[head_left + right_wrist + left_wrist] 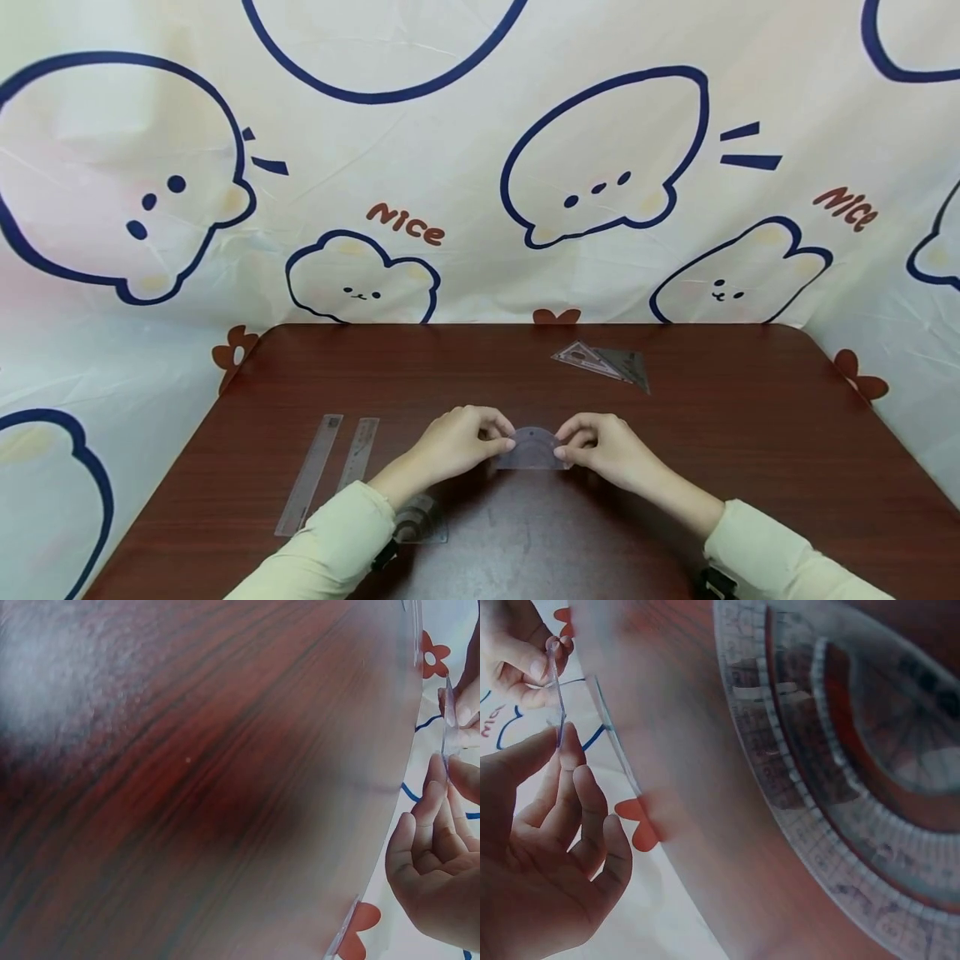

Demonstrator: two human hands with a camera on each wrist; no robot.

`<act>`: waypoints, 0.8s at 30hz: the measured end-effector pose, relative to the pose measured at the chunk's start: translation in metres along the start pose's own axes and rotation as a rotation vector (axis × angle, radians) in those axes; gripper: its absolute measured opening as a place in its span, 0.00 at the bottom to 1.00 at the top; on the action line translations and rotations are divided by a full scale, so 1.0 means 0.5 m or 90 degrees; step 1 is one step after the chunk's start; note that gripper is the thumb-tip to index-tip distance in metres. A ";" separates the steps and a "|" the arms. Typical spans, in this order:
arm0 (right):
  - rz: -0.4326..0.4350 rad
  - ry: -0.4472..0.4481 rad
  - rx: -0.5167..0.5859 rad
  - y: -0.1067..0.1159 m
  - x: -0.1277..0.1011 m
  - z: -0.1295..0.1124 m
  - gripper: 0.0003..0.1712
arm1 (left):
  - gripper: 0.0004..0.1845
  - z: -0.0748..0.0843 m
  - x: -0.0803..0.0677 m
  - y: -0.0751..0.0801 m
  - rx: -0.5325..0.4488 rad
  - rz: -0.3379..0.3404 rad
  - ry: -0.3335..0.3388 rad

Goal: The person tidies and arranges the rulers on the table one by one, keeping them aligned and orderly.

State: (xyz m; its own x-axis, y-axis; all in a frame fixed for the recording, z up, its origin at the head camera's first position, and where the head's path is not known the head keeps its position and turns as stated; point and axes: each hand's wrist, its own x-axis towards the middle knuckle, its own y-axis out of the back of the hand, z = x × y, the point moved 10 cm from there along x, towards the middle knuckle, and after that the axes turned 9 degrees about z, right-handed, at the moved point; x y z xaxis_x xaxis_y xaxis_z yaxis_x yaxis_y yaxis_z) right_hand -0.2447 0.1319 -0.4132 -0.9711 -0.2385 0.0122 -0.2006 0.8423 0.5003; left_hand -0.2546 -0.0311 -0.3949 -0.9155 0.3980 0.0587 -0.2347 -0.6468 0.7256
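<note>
Between both hands a clear, purplish protractor (532, 450) is held up over the table, its curved side away from the person in the head view. My left hand (468, 439) pinches its left end between thumb and fingers. At the other end my right hand (603, 446) pinches it the same way. Seen nearly edge-on, the protractor (558, 694) is a thin strip between the fingertips in the left wrist view. A second clear protractor (422, 521) lies on the table below the left forearm, partly hidden by the sleeve; it looms large in the left wrist view.
Two clear rulers, a longer one (310, 475) and a shorter one (360, 450), lie at the left of the dark wood table (750, 400). Two overlapping set squares (603, 363) lie near the back edge. A patterned cloth (480, 167) hangs behind the table.
</note>
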 end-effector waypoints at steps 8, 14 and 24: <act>-0.023 0.012 0.000 -0.017 -0.007 -0.013 0.10 | 0.06 -0.006 -0.015 -0.002 0.007 -0.035 0.002; -0.036 0.025 -0.006 -0.032 -0.012 -0.027 0.09 | 0.05 -0.013 -0.024 -0.002 0.003 -0.066 0.004; -0.053 0.028 -0.016 -0.053 -0.016 -0.031 0.07 | 0.06 -0.021 -0.032 -0.006 0.003 -0.093 0.003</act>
State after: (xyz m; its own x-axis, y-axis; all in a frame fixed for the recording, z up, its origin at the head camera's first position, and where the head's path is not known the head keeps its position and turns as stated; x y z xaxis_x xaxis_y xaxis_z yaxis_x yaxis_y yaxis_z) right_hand -0.2296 0.1041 -0.4132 -0.9446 -0.3283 0.0072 -0.2762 0.8063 0.5230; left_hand -0.2425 -0.0421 -0.4053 -0.8729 0.4852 -0.0513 -0.3649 -0.5793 0.7289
